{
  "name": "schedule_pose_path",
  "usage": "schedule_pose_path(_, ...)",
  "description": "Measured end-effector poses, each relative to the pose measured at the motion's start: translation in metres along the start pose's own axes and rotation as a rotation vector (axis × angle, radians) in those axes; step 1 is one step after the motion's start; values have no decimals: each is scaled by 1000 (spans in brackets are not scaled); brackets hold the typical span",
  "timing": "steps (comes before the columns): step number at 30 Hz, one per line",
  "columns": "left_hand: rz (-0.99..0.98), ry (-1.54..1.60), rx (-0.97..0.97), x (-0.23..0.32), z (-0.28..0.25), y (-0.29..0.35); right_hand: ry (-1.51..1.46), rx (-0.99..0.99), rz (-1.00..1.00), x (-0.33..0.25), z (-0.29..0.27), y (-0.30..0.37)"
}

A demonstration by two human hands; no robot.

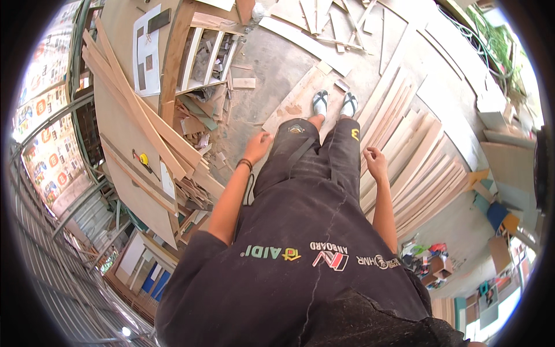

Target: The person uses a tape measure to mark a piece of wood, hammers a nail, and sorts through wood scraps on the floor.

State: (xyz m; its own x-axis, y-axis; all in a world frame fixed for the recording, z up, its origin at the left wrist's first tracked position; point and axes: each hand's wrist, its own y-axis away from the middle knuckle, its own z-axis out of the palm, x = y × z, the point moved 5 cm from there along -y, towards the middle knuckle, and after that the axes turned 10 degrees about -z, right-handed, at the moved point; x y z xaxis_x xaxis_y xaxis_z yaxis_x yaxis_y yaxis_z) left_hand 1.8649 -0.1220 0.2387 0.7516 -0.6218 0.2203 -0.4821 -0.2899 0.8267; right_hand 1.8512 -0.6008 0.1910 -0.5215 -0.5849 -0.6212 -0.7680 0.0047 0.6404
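Note:
My left hand (pixel 258 147) hangs beside my left thigh with its fingers loosely bent. Nothing shows in it, and a dark band (pixel 245 162) circles that wrist. On the other side my right hand (pixel 376 162) hangs away from my right thigh, its fingers relaxed and partly curled, holding nothing that I can see. Nearest to the right hand lie long pale wood strips (pixel 404 139), side by side on the floor; no contact shows. My feet in sandals stand at the edge of a flat wooden board (pixel 292 110).
On the left, a workbench (pixel 118 121) carries long planks (pixel 130 104) and a yellow tape measure (pixel 143 158). Wood offcuts (pixel 193 124) are heaped beside it, near a slatted wooden frame (pixel 211 55). More boards (pixel 300 40) lie scattered ahead. Assorted items (pixel 430 260) lie at lower right.

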Motion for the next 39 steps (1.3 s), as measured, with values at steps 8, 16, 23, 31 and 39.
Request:
schedule_pose_path(8, -225, 25, -246, 32, 60, 60, 111, -244, -85, -7, 21, -80)
schedule_pose_path(16, -358, -178, -412, 20, 143, 37, 543, -524, 45, -26, 60, -78)
schedule_pose_path(23, -556, -125, -369, 10, 208, 36, 778, -685, 117, -12, 85, -110)
schedule_pose_path(31, -751, -34, -340, -30, 259, 55, 1078, -721, 86, 13, 137, -130)
schedule_pose_path(39, -890, 235, -311, -185, 324, 113, 1246, -654, 52, -1, 189, -98)
